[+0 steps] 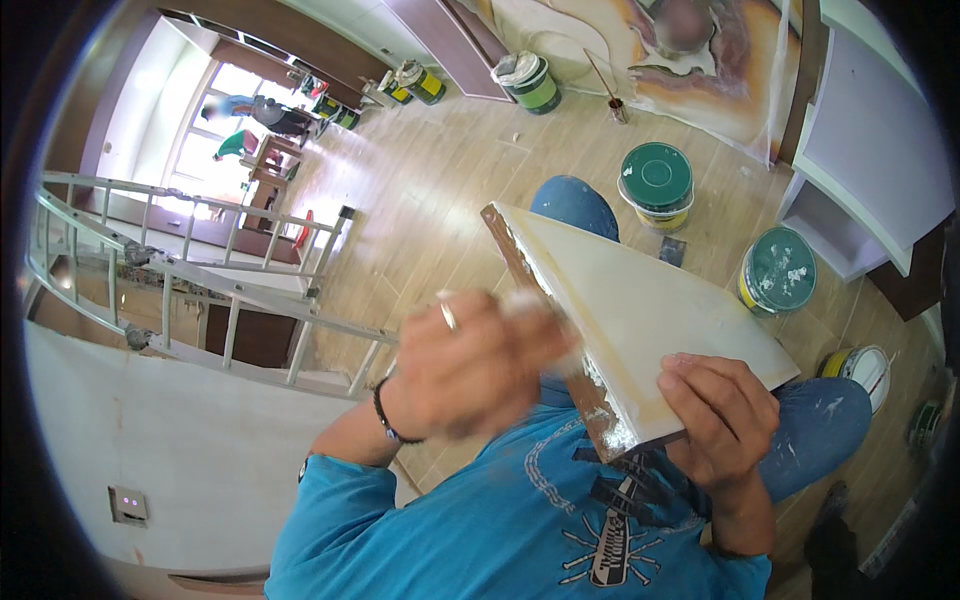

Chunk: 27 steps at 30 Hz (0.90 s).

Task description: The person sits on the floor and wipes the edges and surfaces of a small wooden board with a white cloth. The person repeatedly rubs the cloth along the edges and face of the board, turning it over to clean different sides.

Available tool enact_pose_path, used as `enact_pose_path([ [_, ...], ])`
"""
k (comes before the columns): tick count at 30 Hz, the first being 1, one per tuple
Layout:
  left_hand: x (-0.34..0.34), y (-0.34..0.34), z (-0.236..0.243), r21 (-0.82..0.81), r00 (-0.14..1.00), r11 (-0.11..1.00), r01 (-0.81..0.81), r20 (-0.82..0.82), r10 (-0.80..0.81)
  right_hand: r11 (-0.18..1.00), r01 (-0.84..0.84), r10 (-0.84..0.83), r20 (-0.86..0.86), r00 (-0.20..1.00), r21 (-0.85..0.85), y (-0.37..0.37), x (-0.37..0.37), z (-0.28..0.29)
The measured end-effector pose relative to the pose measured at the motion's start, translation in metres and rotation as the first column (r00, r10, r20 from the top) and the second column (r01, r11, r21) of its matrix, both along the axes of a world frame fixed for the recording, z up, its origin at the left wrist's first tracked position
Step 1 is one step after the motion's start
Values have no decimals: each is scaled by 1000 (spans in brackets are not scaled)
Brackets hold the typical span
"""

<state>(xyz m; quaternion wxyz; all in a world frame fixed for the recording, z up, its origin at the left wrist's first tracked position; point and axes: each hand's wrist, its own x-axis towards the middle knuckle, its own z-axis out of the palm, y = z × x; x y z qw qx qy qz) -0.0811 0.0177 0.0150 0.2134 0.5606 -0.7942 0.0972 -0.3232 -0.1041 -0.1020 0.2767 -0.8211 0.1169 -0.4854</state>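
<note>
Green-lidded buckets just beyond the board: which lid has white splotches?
The bucket farther right in the picture, nearer the right knee: white splotches mark its lid. The other bucket, nearer the left knee, shows no such splotches on top.

A far, glare-washed window (232, 80), it seems, brightens tan plank flooring (430, 150) beside a pale wall (220, 450).
</note>
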Motion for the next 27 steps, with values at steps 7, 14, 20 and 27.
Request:
enact_pose_path([
  [7,-5,11,2,2,994,995,100,49,-100,1000,12,-12,0,1000,-2,0,-1,0],
  [14,-3,9,3,58,997,997,54,48,-56,1000,11,-11,-2,1000,-8,0,-1,-1],
  [20,-11,11,4,-35,982,981,188,3,-188,1000,-2,2,-11,1000,4,1,-1,1],
  [27,-17,7,1,-94,956,954,285,-48,-290,1000,4,-4,-4,1000,4,2,-1,-2],
])
